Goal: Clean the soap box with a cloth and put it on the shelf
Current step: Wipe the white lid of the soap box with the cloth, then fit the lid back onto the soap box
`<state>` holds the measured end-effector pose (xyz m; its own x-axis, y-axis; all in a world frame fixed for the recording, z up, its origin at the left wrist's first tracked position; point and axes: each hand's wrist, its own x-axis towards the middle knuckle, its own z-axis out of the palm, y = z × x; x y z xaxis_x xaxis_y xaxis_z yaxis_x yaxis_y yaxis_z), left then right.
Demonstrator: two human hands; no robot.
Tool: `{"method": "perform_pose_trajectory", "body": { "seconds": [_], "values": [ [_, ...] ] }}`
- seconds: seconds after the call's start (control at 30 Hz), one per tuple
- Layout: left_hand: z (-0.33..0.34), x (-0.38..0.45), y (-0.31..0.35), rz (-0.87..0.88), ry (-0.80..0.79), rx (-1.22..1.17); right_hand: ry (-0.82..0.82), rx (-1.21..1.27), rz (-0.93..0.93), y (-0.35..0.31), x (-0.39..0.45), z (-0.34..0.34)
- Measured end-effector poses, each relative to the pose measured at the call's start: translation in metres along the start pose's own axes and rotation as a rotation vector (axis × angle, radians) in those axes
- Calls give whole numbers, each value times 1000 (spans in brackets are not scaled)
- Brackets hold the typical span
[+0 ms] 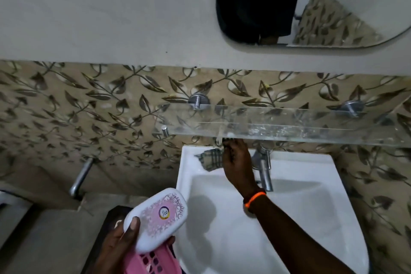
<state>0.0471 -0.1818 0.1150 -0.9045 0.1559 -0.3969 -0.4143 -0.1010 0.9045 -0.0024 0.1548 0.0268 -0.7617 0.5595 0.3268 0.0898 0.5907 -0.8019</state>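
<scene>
The left hand gripped the white, pink-patterned plastic soap box beside the white basin, freeing the right hand to close on the checked cloth lying under the clear shelf.

Glass shelf, right of centre frame: top surface bare along its visible length, open from above and from the front. Two metal wall pegs stand at its back edge. Below it, the gap to the sink rim is taken up by the right hand, touching a checked cloth, with the tap just beside. Basin bowl, lower centre, open. Left hand with soap box fills lower left.
</scene>
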Motion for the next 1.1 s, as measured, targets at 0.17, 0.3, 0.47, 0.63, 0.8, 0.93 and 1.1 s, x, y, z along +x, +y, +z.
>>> {"method": "perform_pose_trajectory", "body": {
  "seconds": [0.17,0.3,0.47,0.63,0.8,0.93,1.1],
  "values": [
    [51,15,14,-109,-48,74,-553,-824,2,49,-2,12],
    [63,16,11,-119,-108,-180,-517,-902,31,29,1,5],
    [75,22,13,-188,-251,-219,-486,-228,20,-24,-4,-37],
    [97,22,10,-241,-362,-215,-797,183,5,-63,-32,-108],
    [129,18,7,-220,-563,-221,-757,56,-216,-86,-51,-138],
    [151,14,7,-211,-675,-262,-569,-16,-244,-89,-57,-161],
    [167,10,13,-185,-575,-213,-316,30,-93,-91,-69,-195]
  ]
}}
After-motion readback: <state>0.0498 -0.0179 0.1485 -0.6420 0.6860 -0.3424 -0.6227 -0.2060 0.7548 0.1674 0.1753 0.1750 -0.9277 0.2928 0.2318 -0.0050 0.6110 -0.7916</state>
